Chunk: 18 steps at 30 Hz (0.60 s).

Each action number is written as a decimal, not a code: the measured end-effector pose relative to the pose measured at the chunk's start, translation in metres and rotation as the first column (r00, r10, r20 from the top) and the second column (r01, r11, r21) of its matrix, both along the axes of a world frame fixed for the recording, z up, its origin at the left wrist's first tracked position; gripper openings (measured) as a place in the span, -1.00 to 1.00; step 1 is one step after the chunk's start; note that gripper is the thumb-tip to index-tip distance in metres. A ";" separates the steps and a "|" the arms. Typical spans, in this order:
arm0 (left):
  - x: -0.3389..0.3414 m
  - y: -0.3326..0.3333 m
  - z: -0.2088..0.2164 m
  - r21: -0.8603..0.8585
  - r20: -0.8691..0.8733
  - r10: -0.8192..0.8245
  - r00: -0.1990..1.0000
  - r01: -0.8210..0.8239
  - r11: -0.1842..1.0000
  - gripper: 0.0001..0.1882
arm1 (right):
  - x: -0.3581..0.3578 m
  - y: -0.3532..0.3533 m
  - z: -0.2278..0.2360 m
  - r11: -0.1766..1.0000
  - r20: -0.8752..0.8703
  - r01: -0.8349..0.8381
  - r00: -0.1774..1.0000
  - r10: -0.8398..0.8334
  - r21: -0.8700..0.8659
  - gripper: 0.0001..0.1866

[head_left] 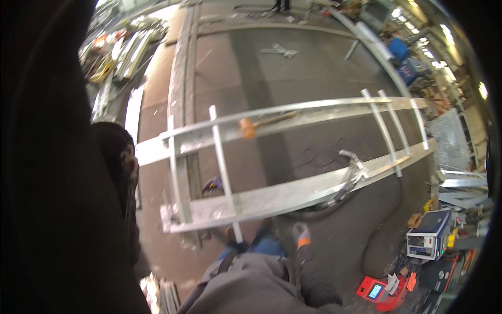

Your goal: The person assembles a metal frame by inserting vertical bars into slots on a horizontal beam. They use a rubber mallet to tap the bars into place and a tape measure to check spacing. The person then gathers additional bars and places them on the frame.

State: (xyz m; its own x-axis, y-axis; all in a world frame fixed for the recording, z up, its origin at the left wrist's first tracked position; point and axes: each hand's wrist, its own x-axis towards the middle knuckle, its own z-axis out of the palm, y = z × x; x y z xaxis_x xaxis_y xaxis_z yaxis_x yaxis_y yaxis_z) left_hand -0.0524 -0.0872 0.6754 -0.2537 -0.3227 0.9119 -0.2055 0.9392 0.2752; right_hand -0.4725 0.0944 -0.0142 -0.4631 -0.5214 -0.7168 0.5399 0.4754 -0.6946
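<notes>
My right hand [301, 234], in a grey glove with an orange cuff, hangs beside my body at the near side of a metal frame. Its fingers look curled in, and I see nothing in them. My left hand does not show; a large dark, blurred shape, perhaps my raised sleeve, covers the left of the head view. The frame has a near long beam [272, 201] and a far long beam [324, 111], with several thin crossbars [221, 162] across them. A mallet [248, 128] with an orange head lies at the far beam. A welding torch [351, 157] rests on the near beam.
A dark cable [368, 240] loops over the floor at the right. Beyond it stand a blue-and-white machine [430, 240] and a red device with a screen [377, 293]. Metal offcuts [463, 191] lie at the right, stacked profiles [130, 55] at the far left. Someone's legs [282, 6] show far off.
</notes>
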 end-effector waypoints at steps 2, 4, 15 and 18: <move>0.000 -0.012 -0.026 0.091 -0.080 -0.026 0.996 0.034 0.995 -0.54 | -0.002 -0.032 0.025 0.944 -0.193 -0.303 0.942 0.276 -0.130 -0.66; -0.003 -0.024 -0.082 0.270 -0.187 0.008 0.982 0.044 0.962 -0.55 | 0.018 -0.089 0.040 0.982 0.201 0.068 0.979 -0.032 -0.176 -0.78; 0.003 0.047 -0.591 0.421 0.903 0.024 0.429 -0.895 0.149 -0.20 | 0.153 -0.471 0.087 0.366 -0.783 -0.693 -0.561 0.267 0.621 -0.37; 0.003 0.060 -0.629 0.330 0.934 0.016 0.356 -0.880 0.342 -0.05 | 0.165 -0.540 0.071 0.215 -0.554 -0.513 -0.794 0.250 0.831 -0.39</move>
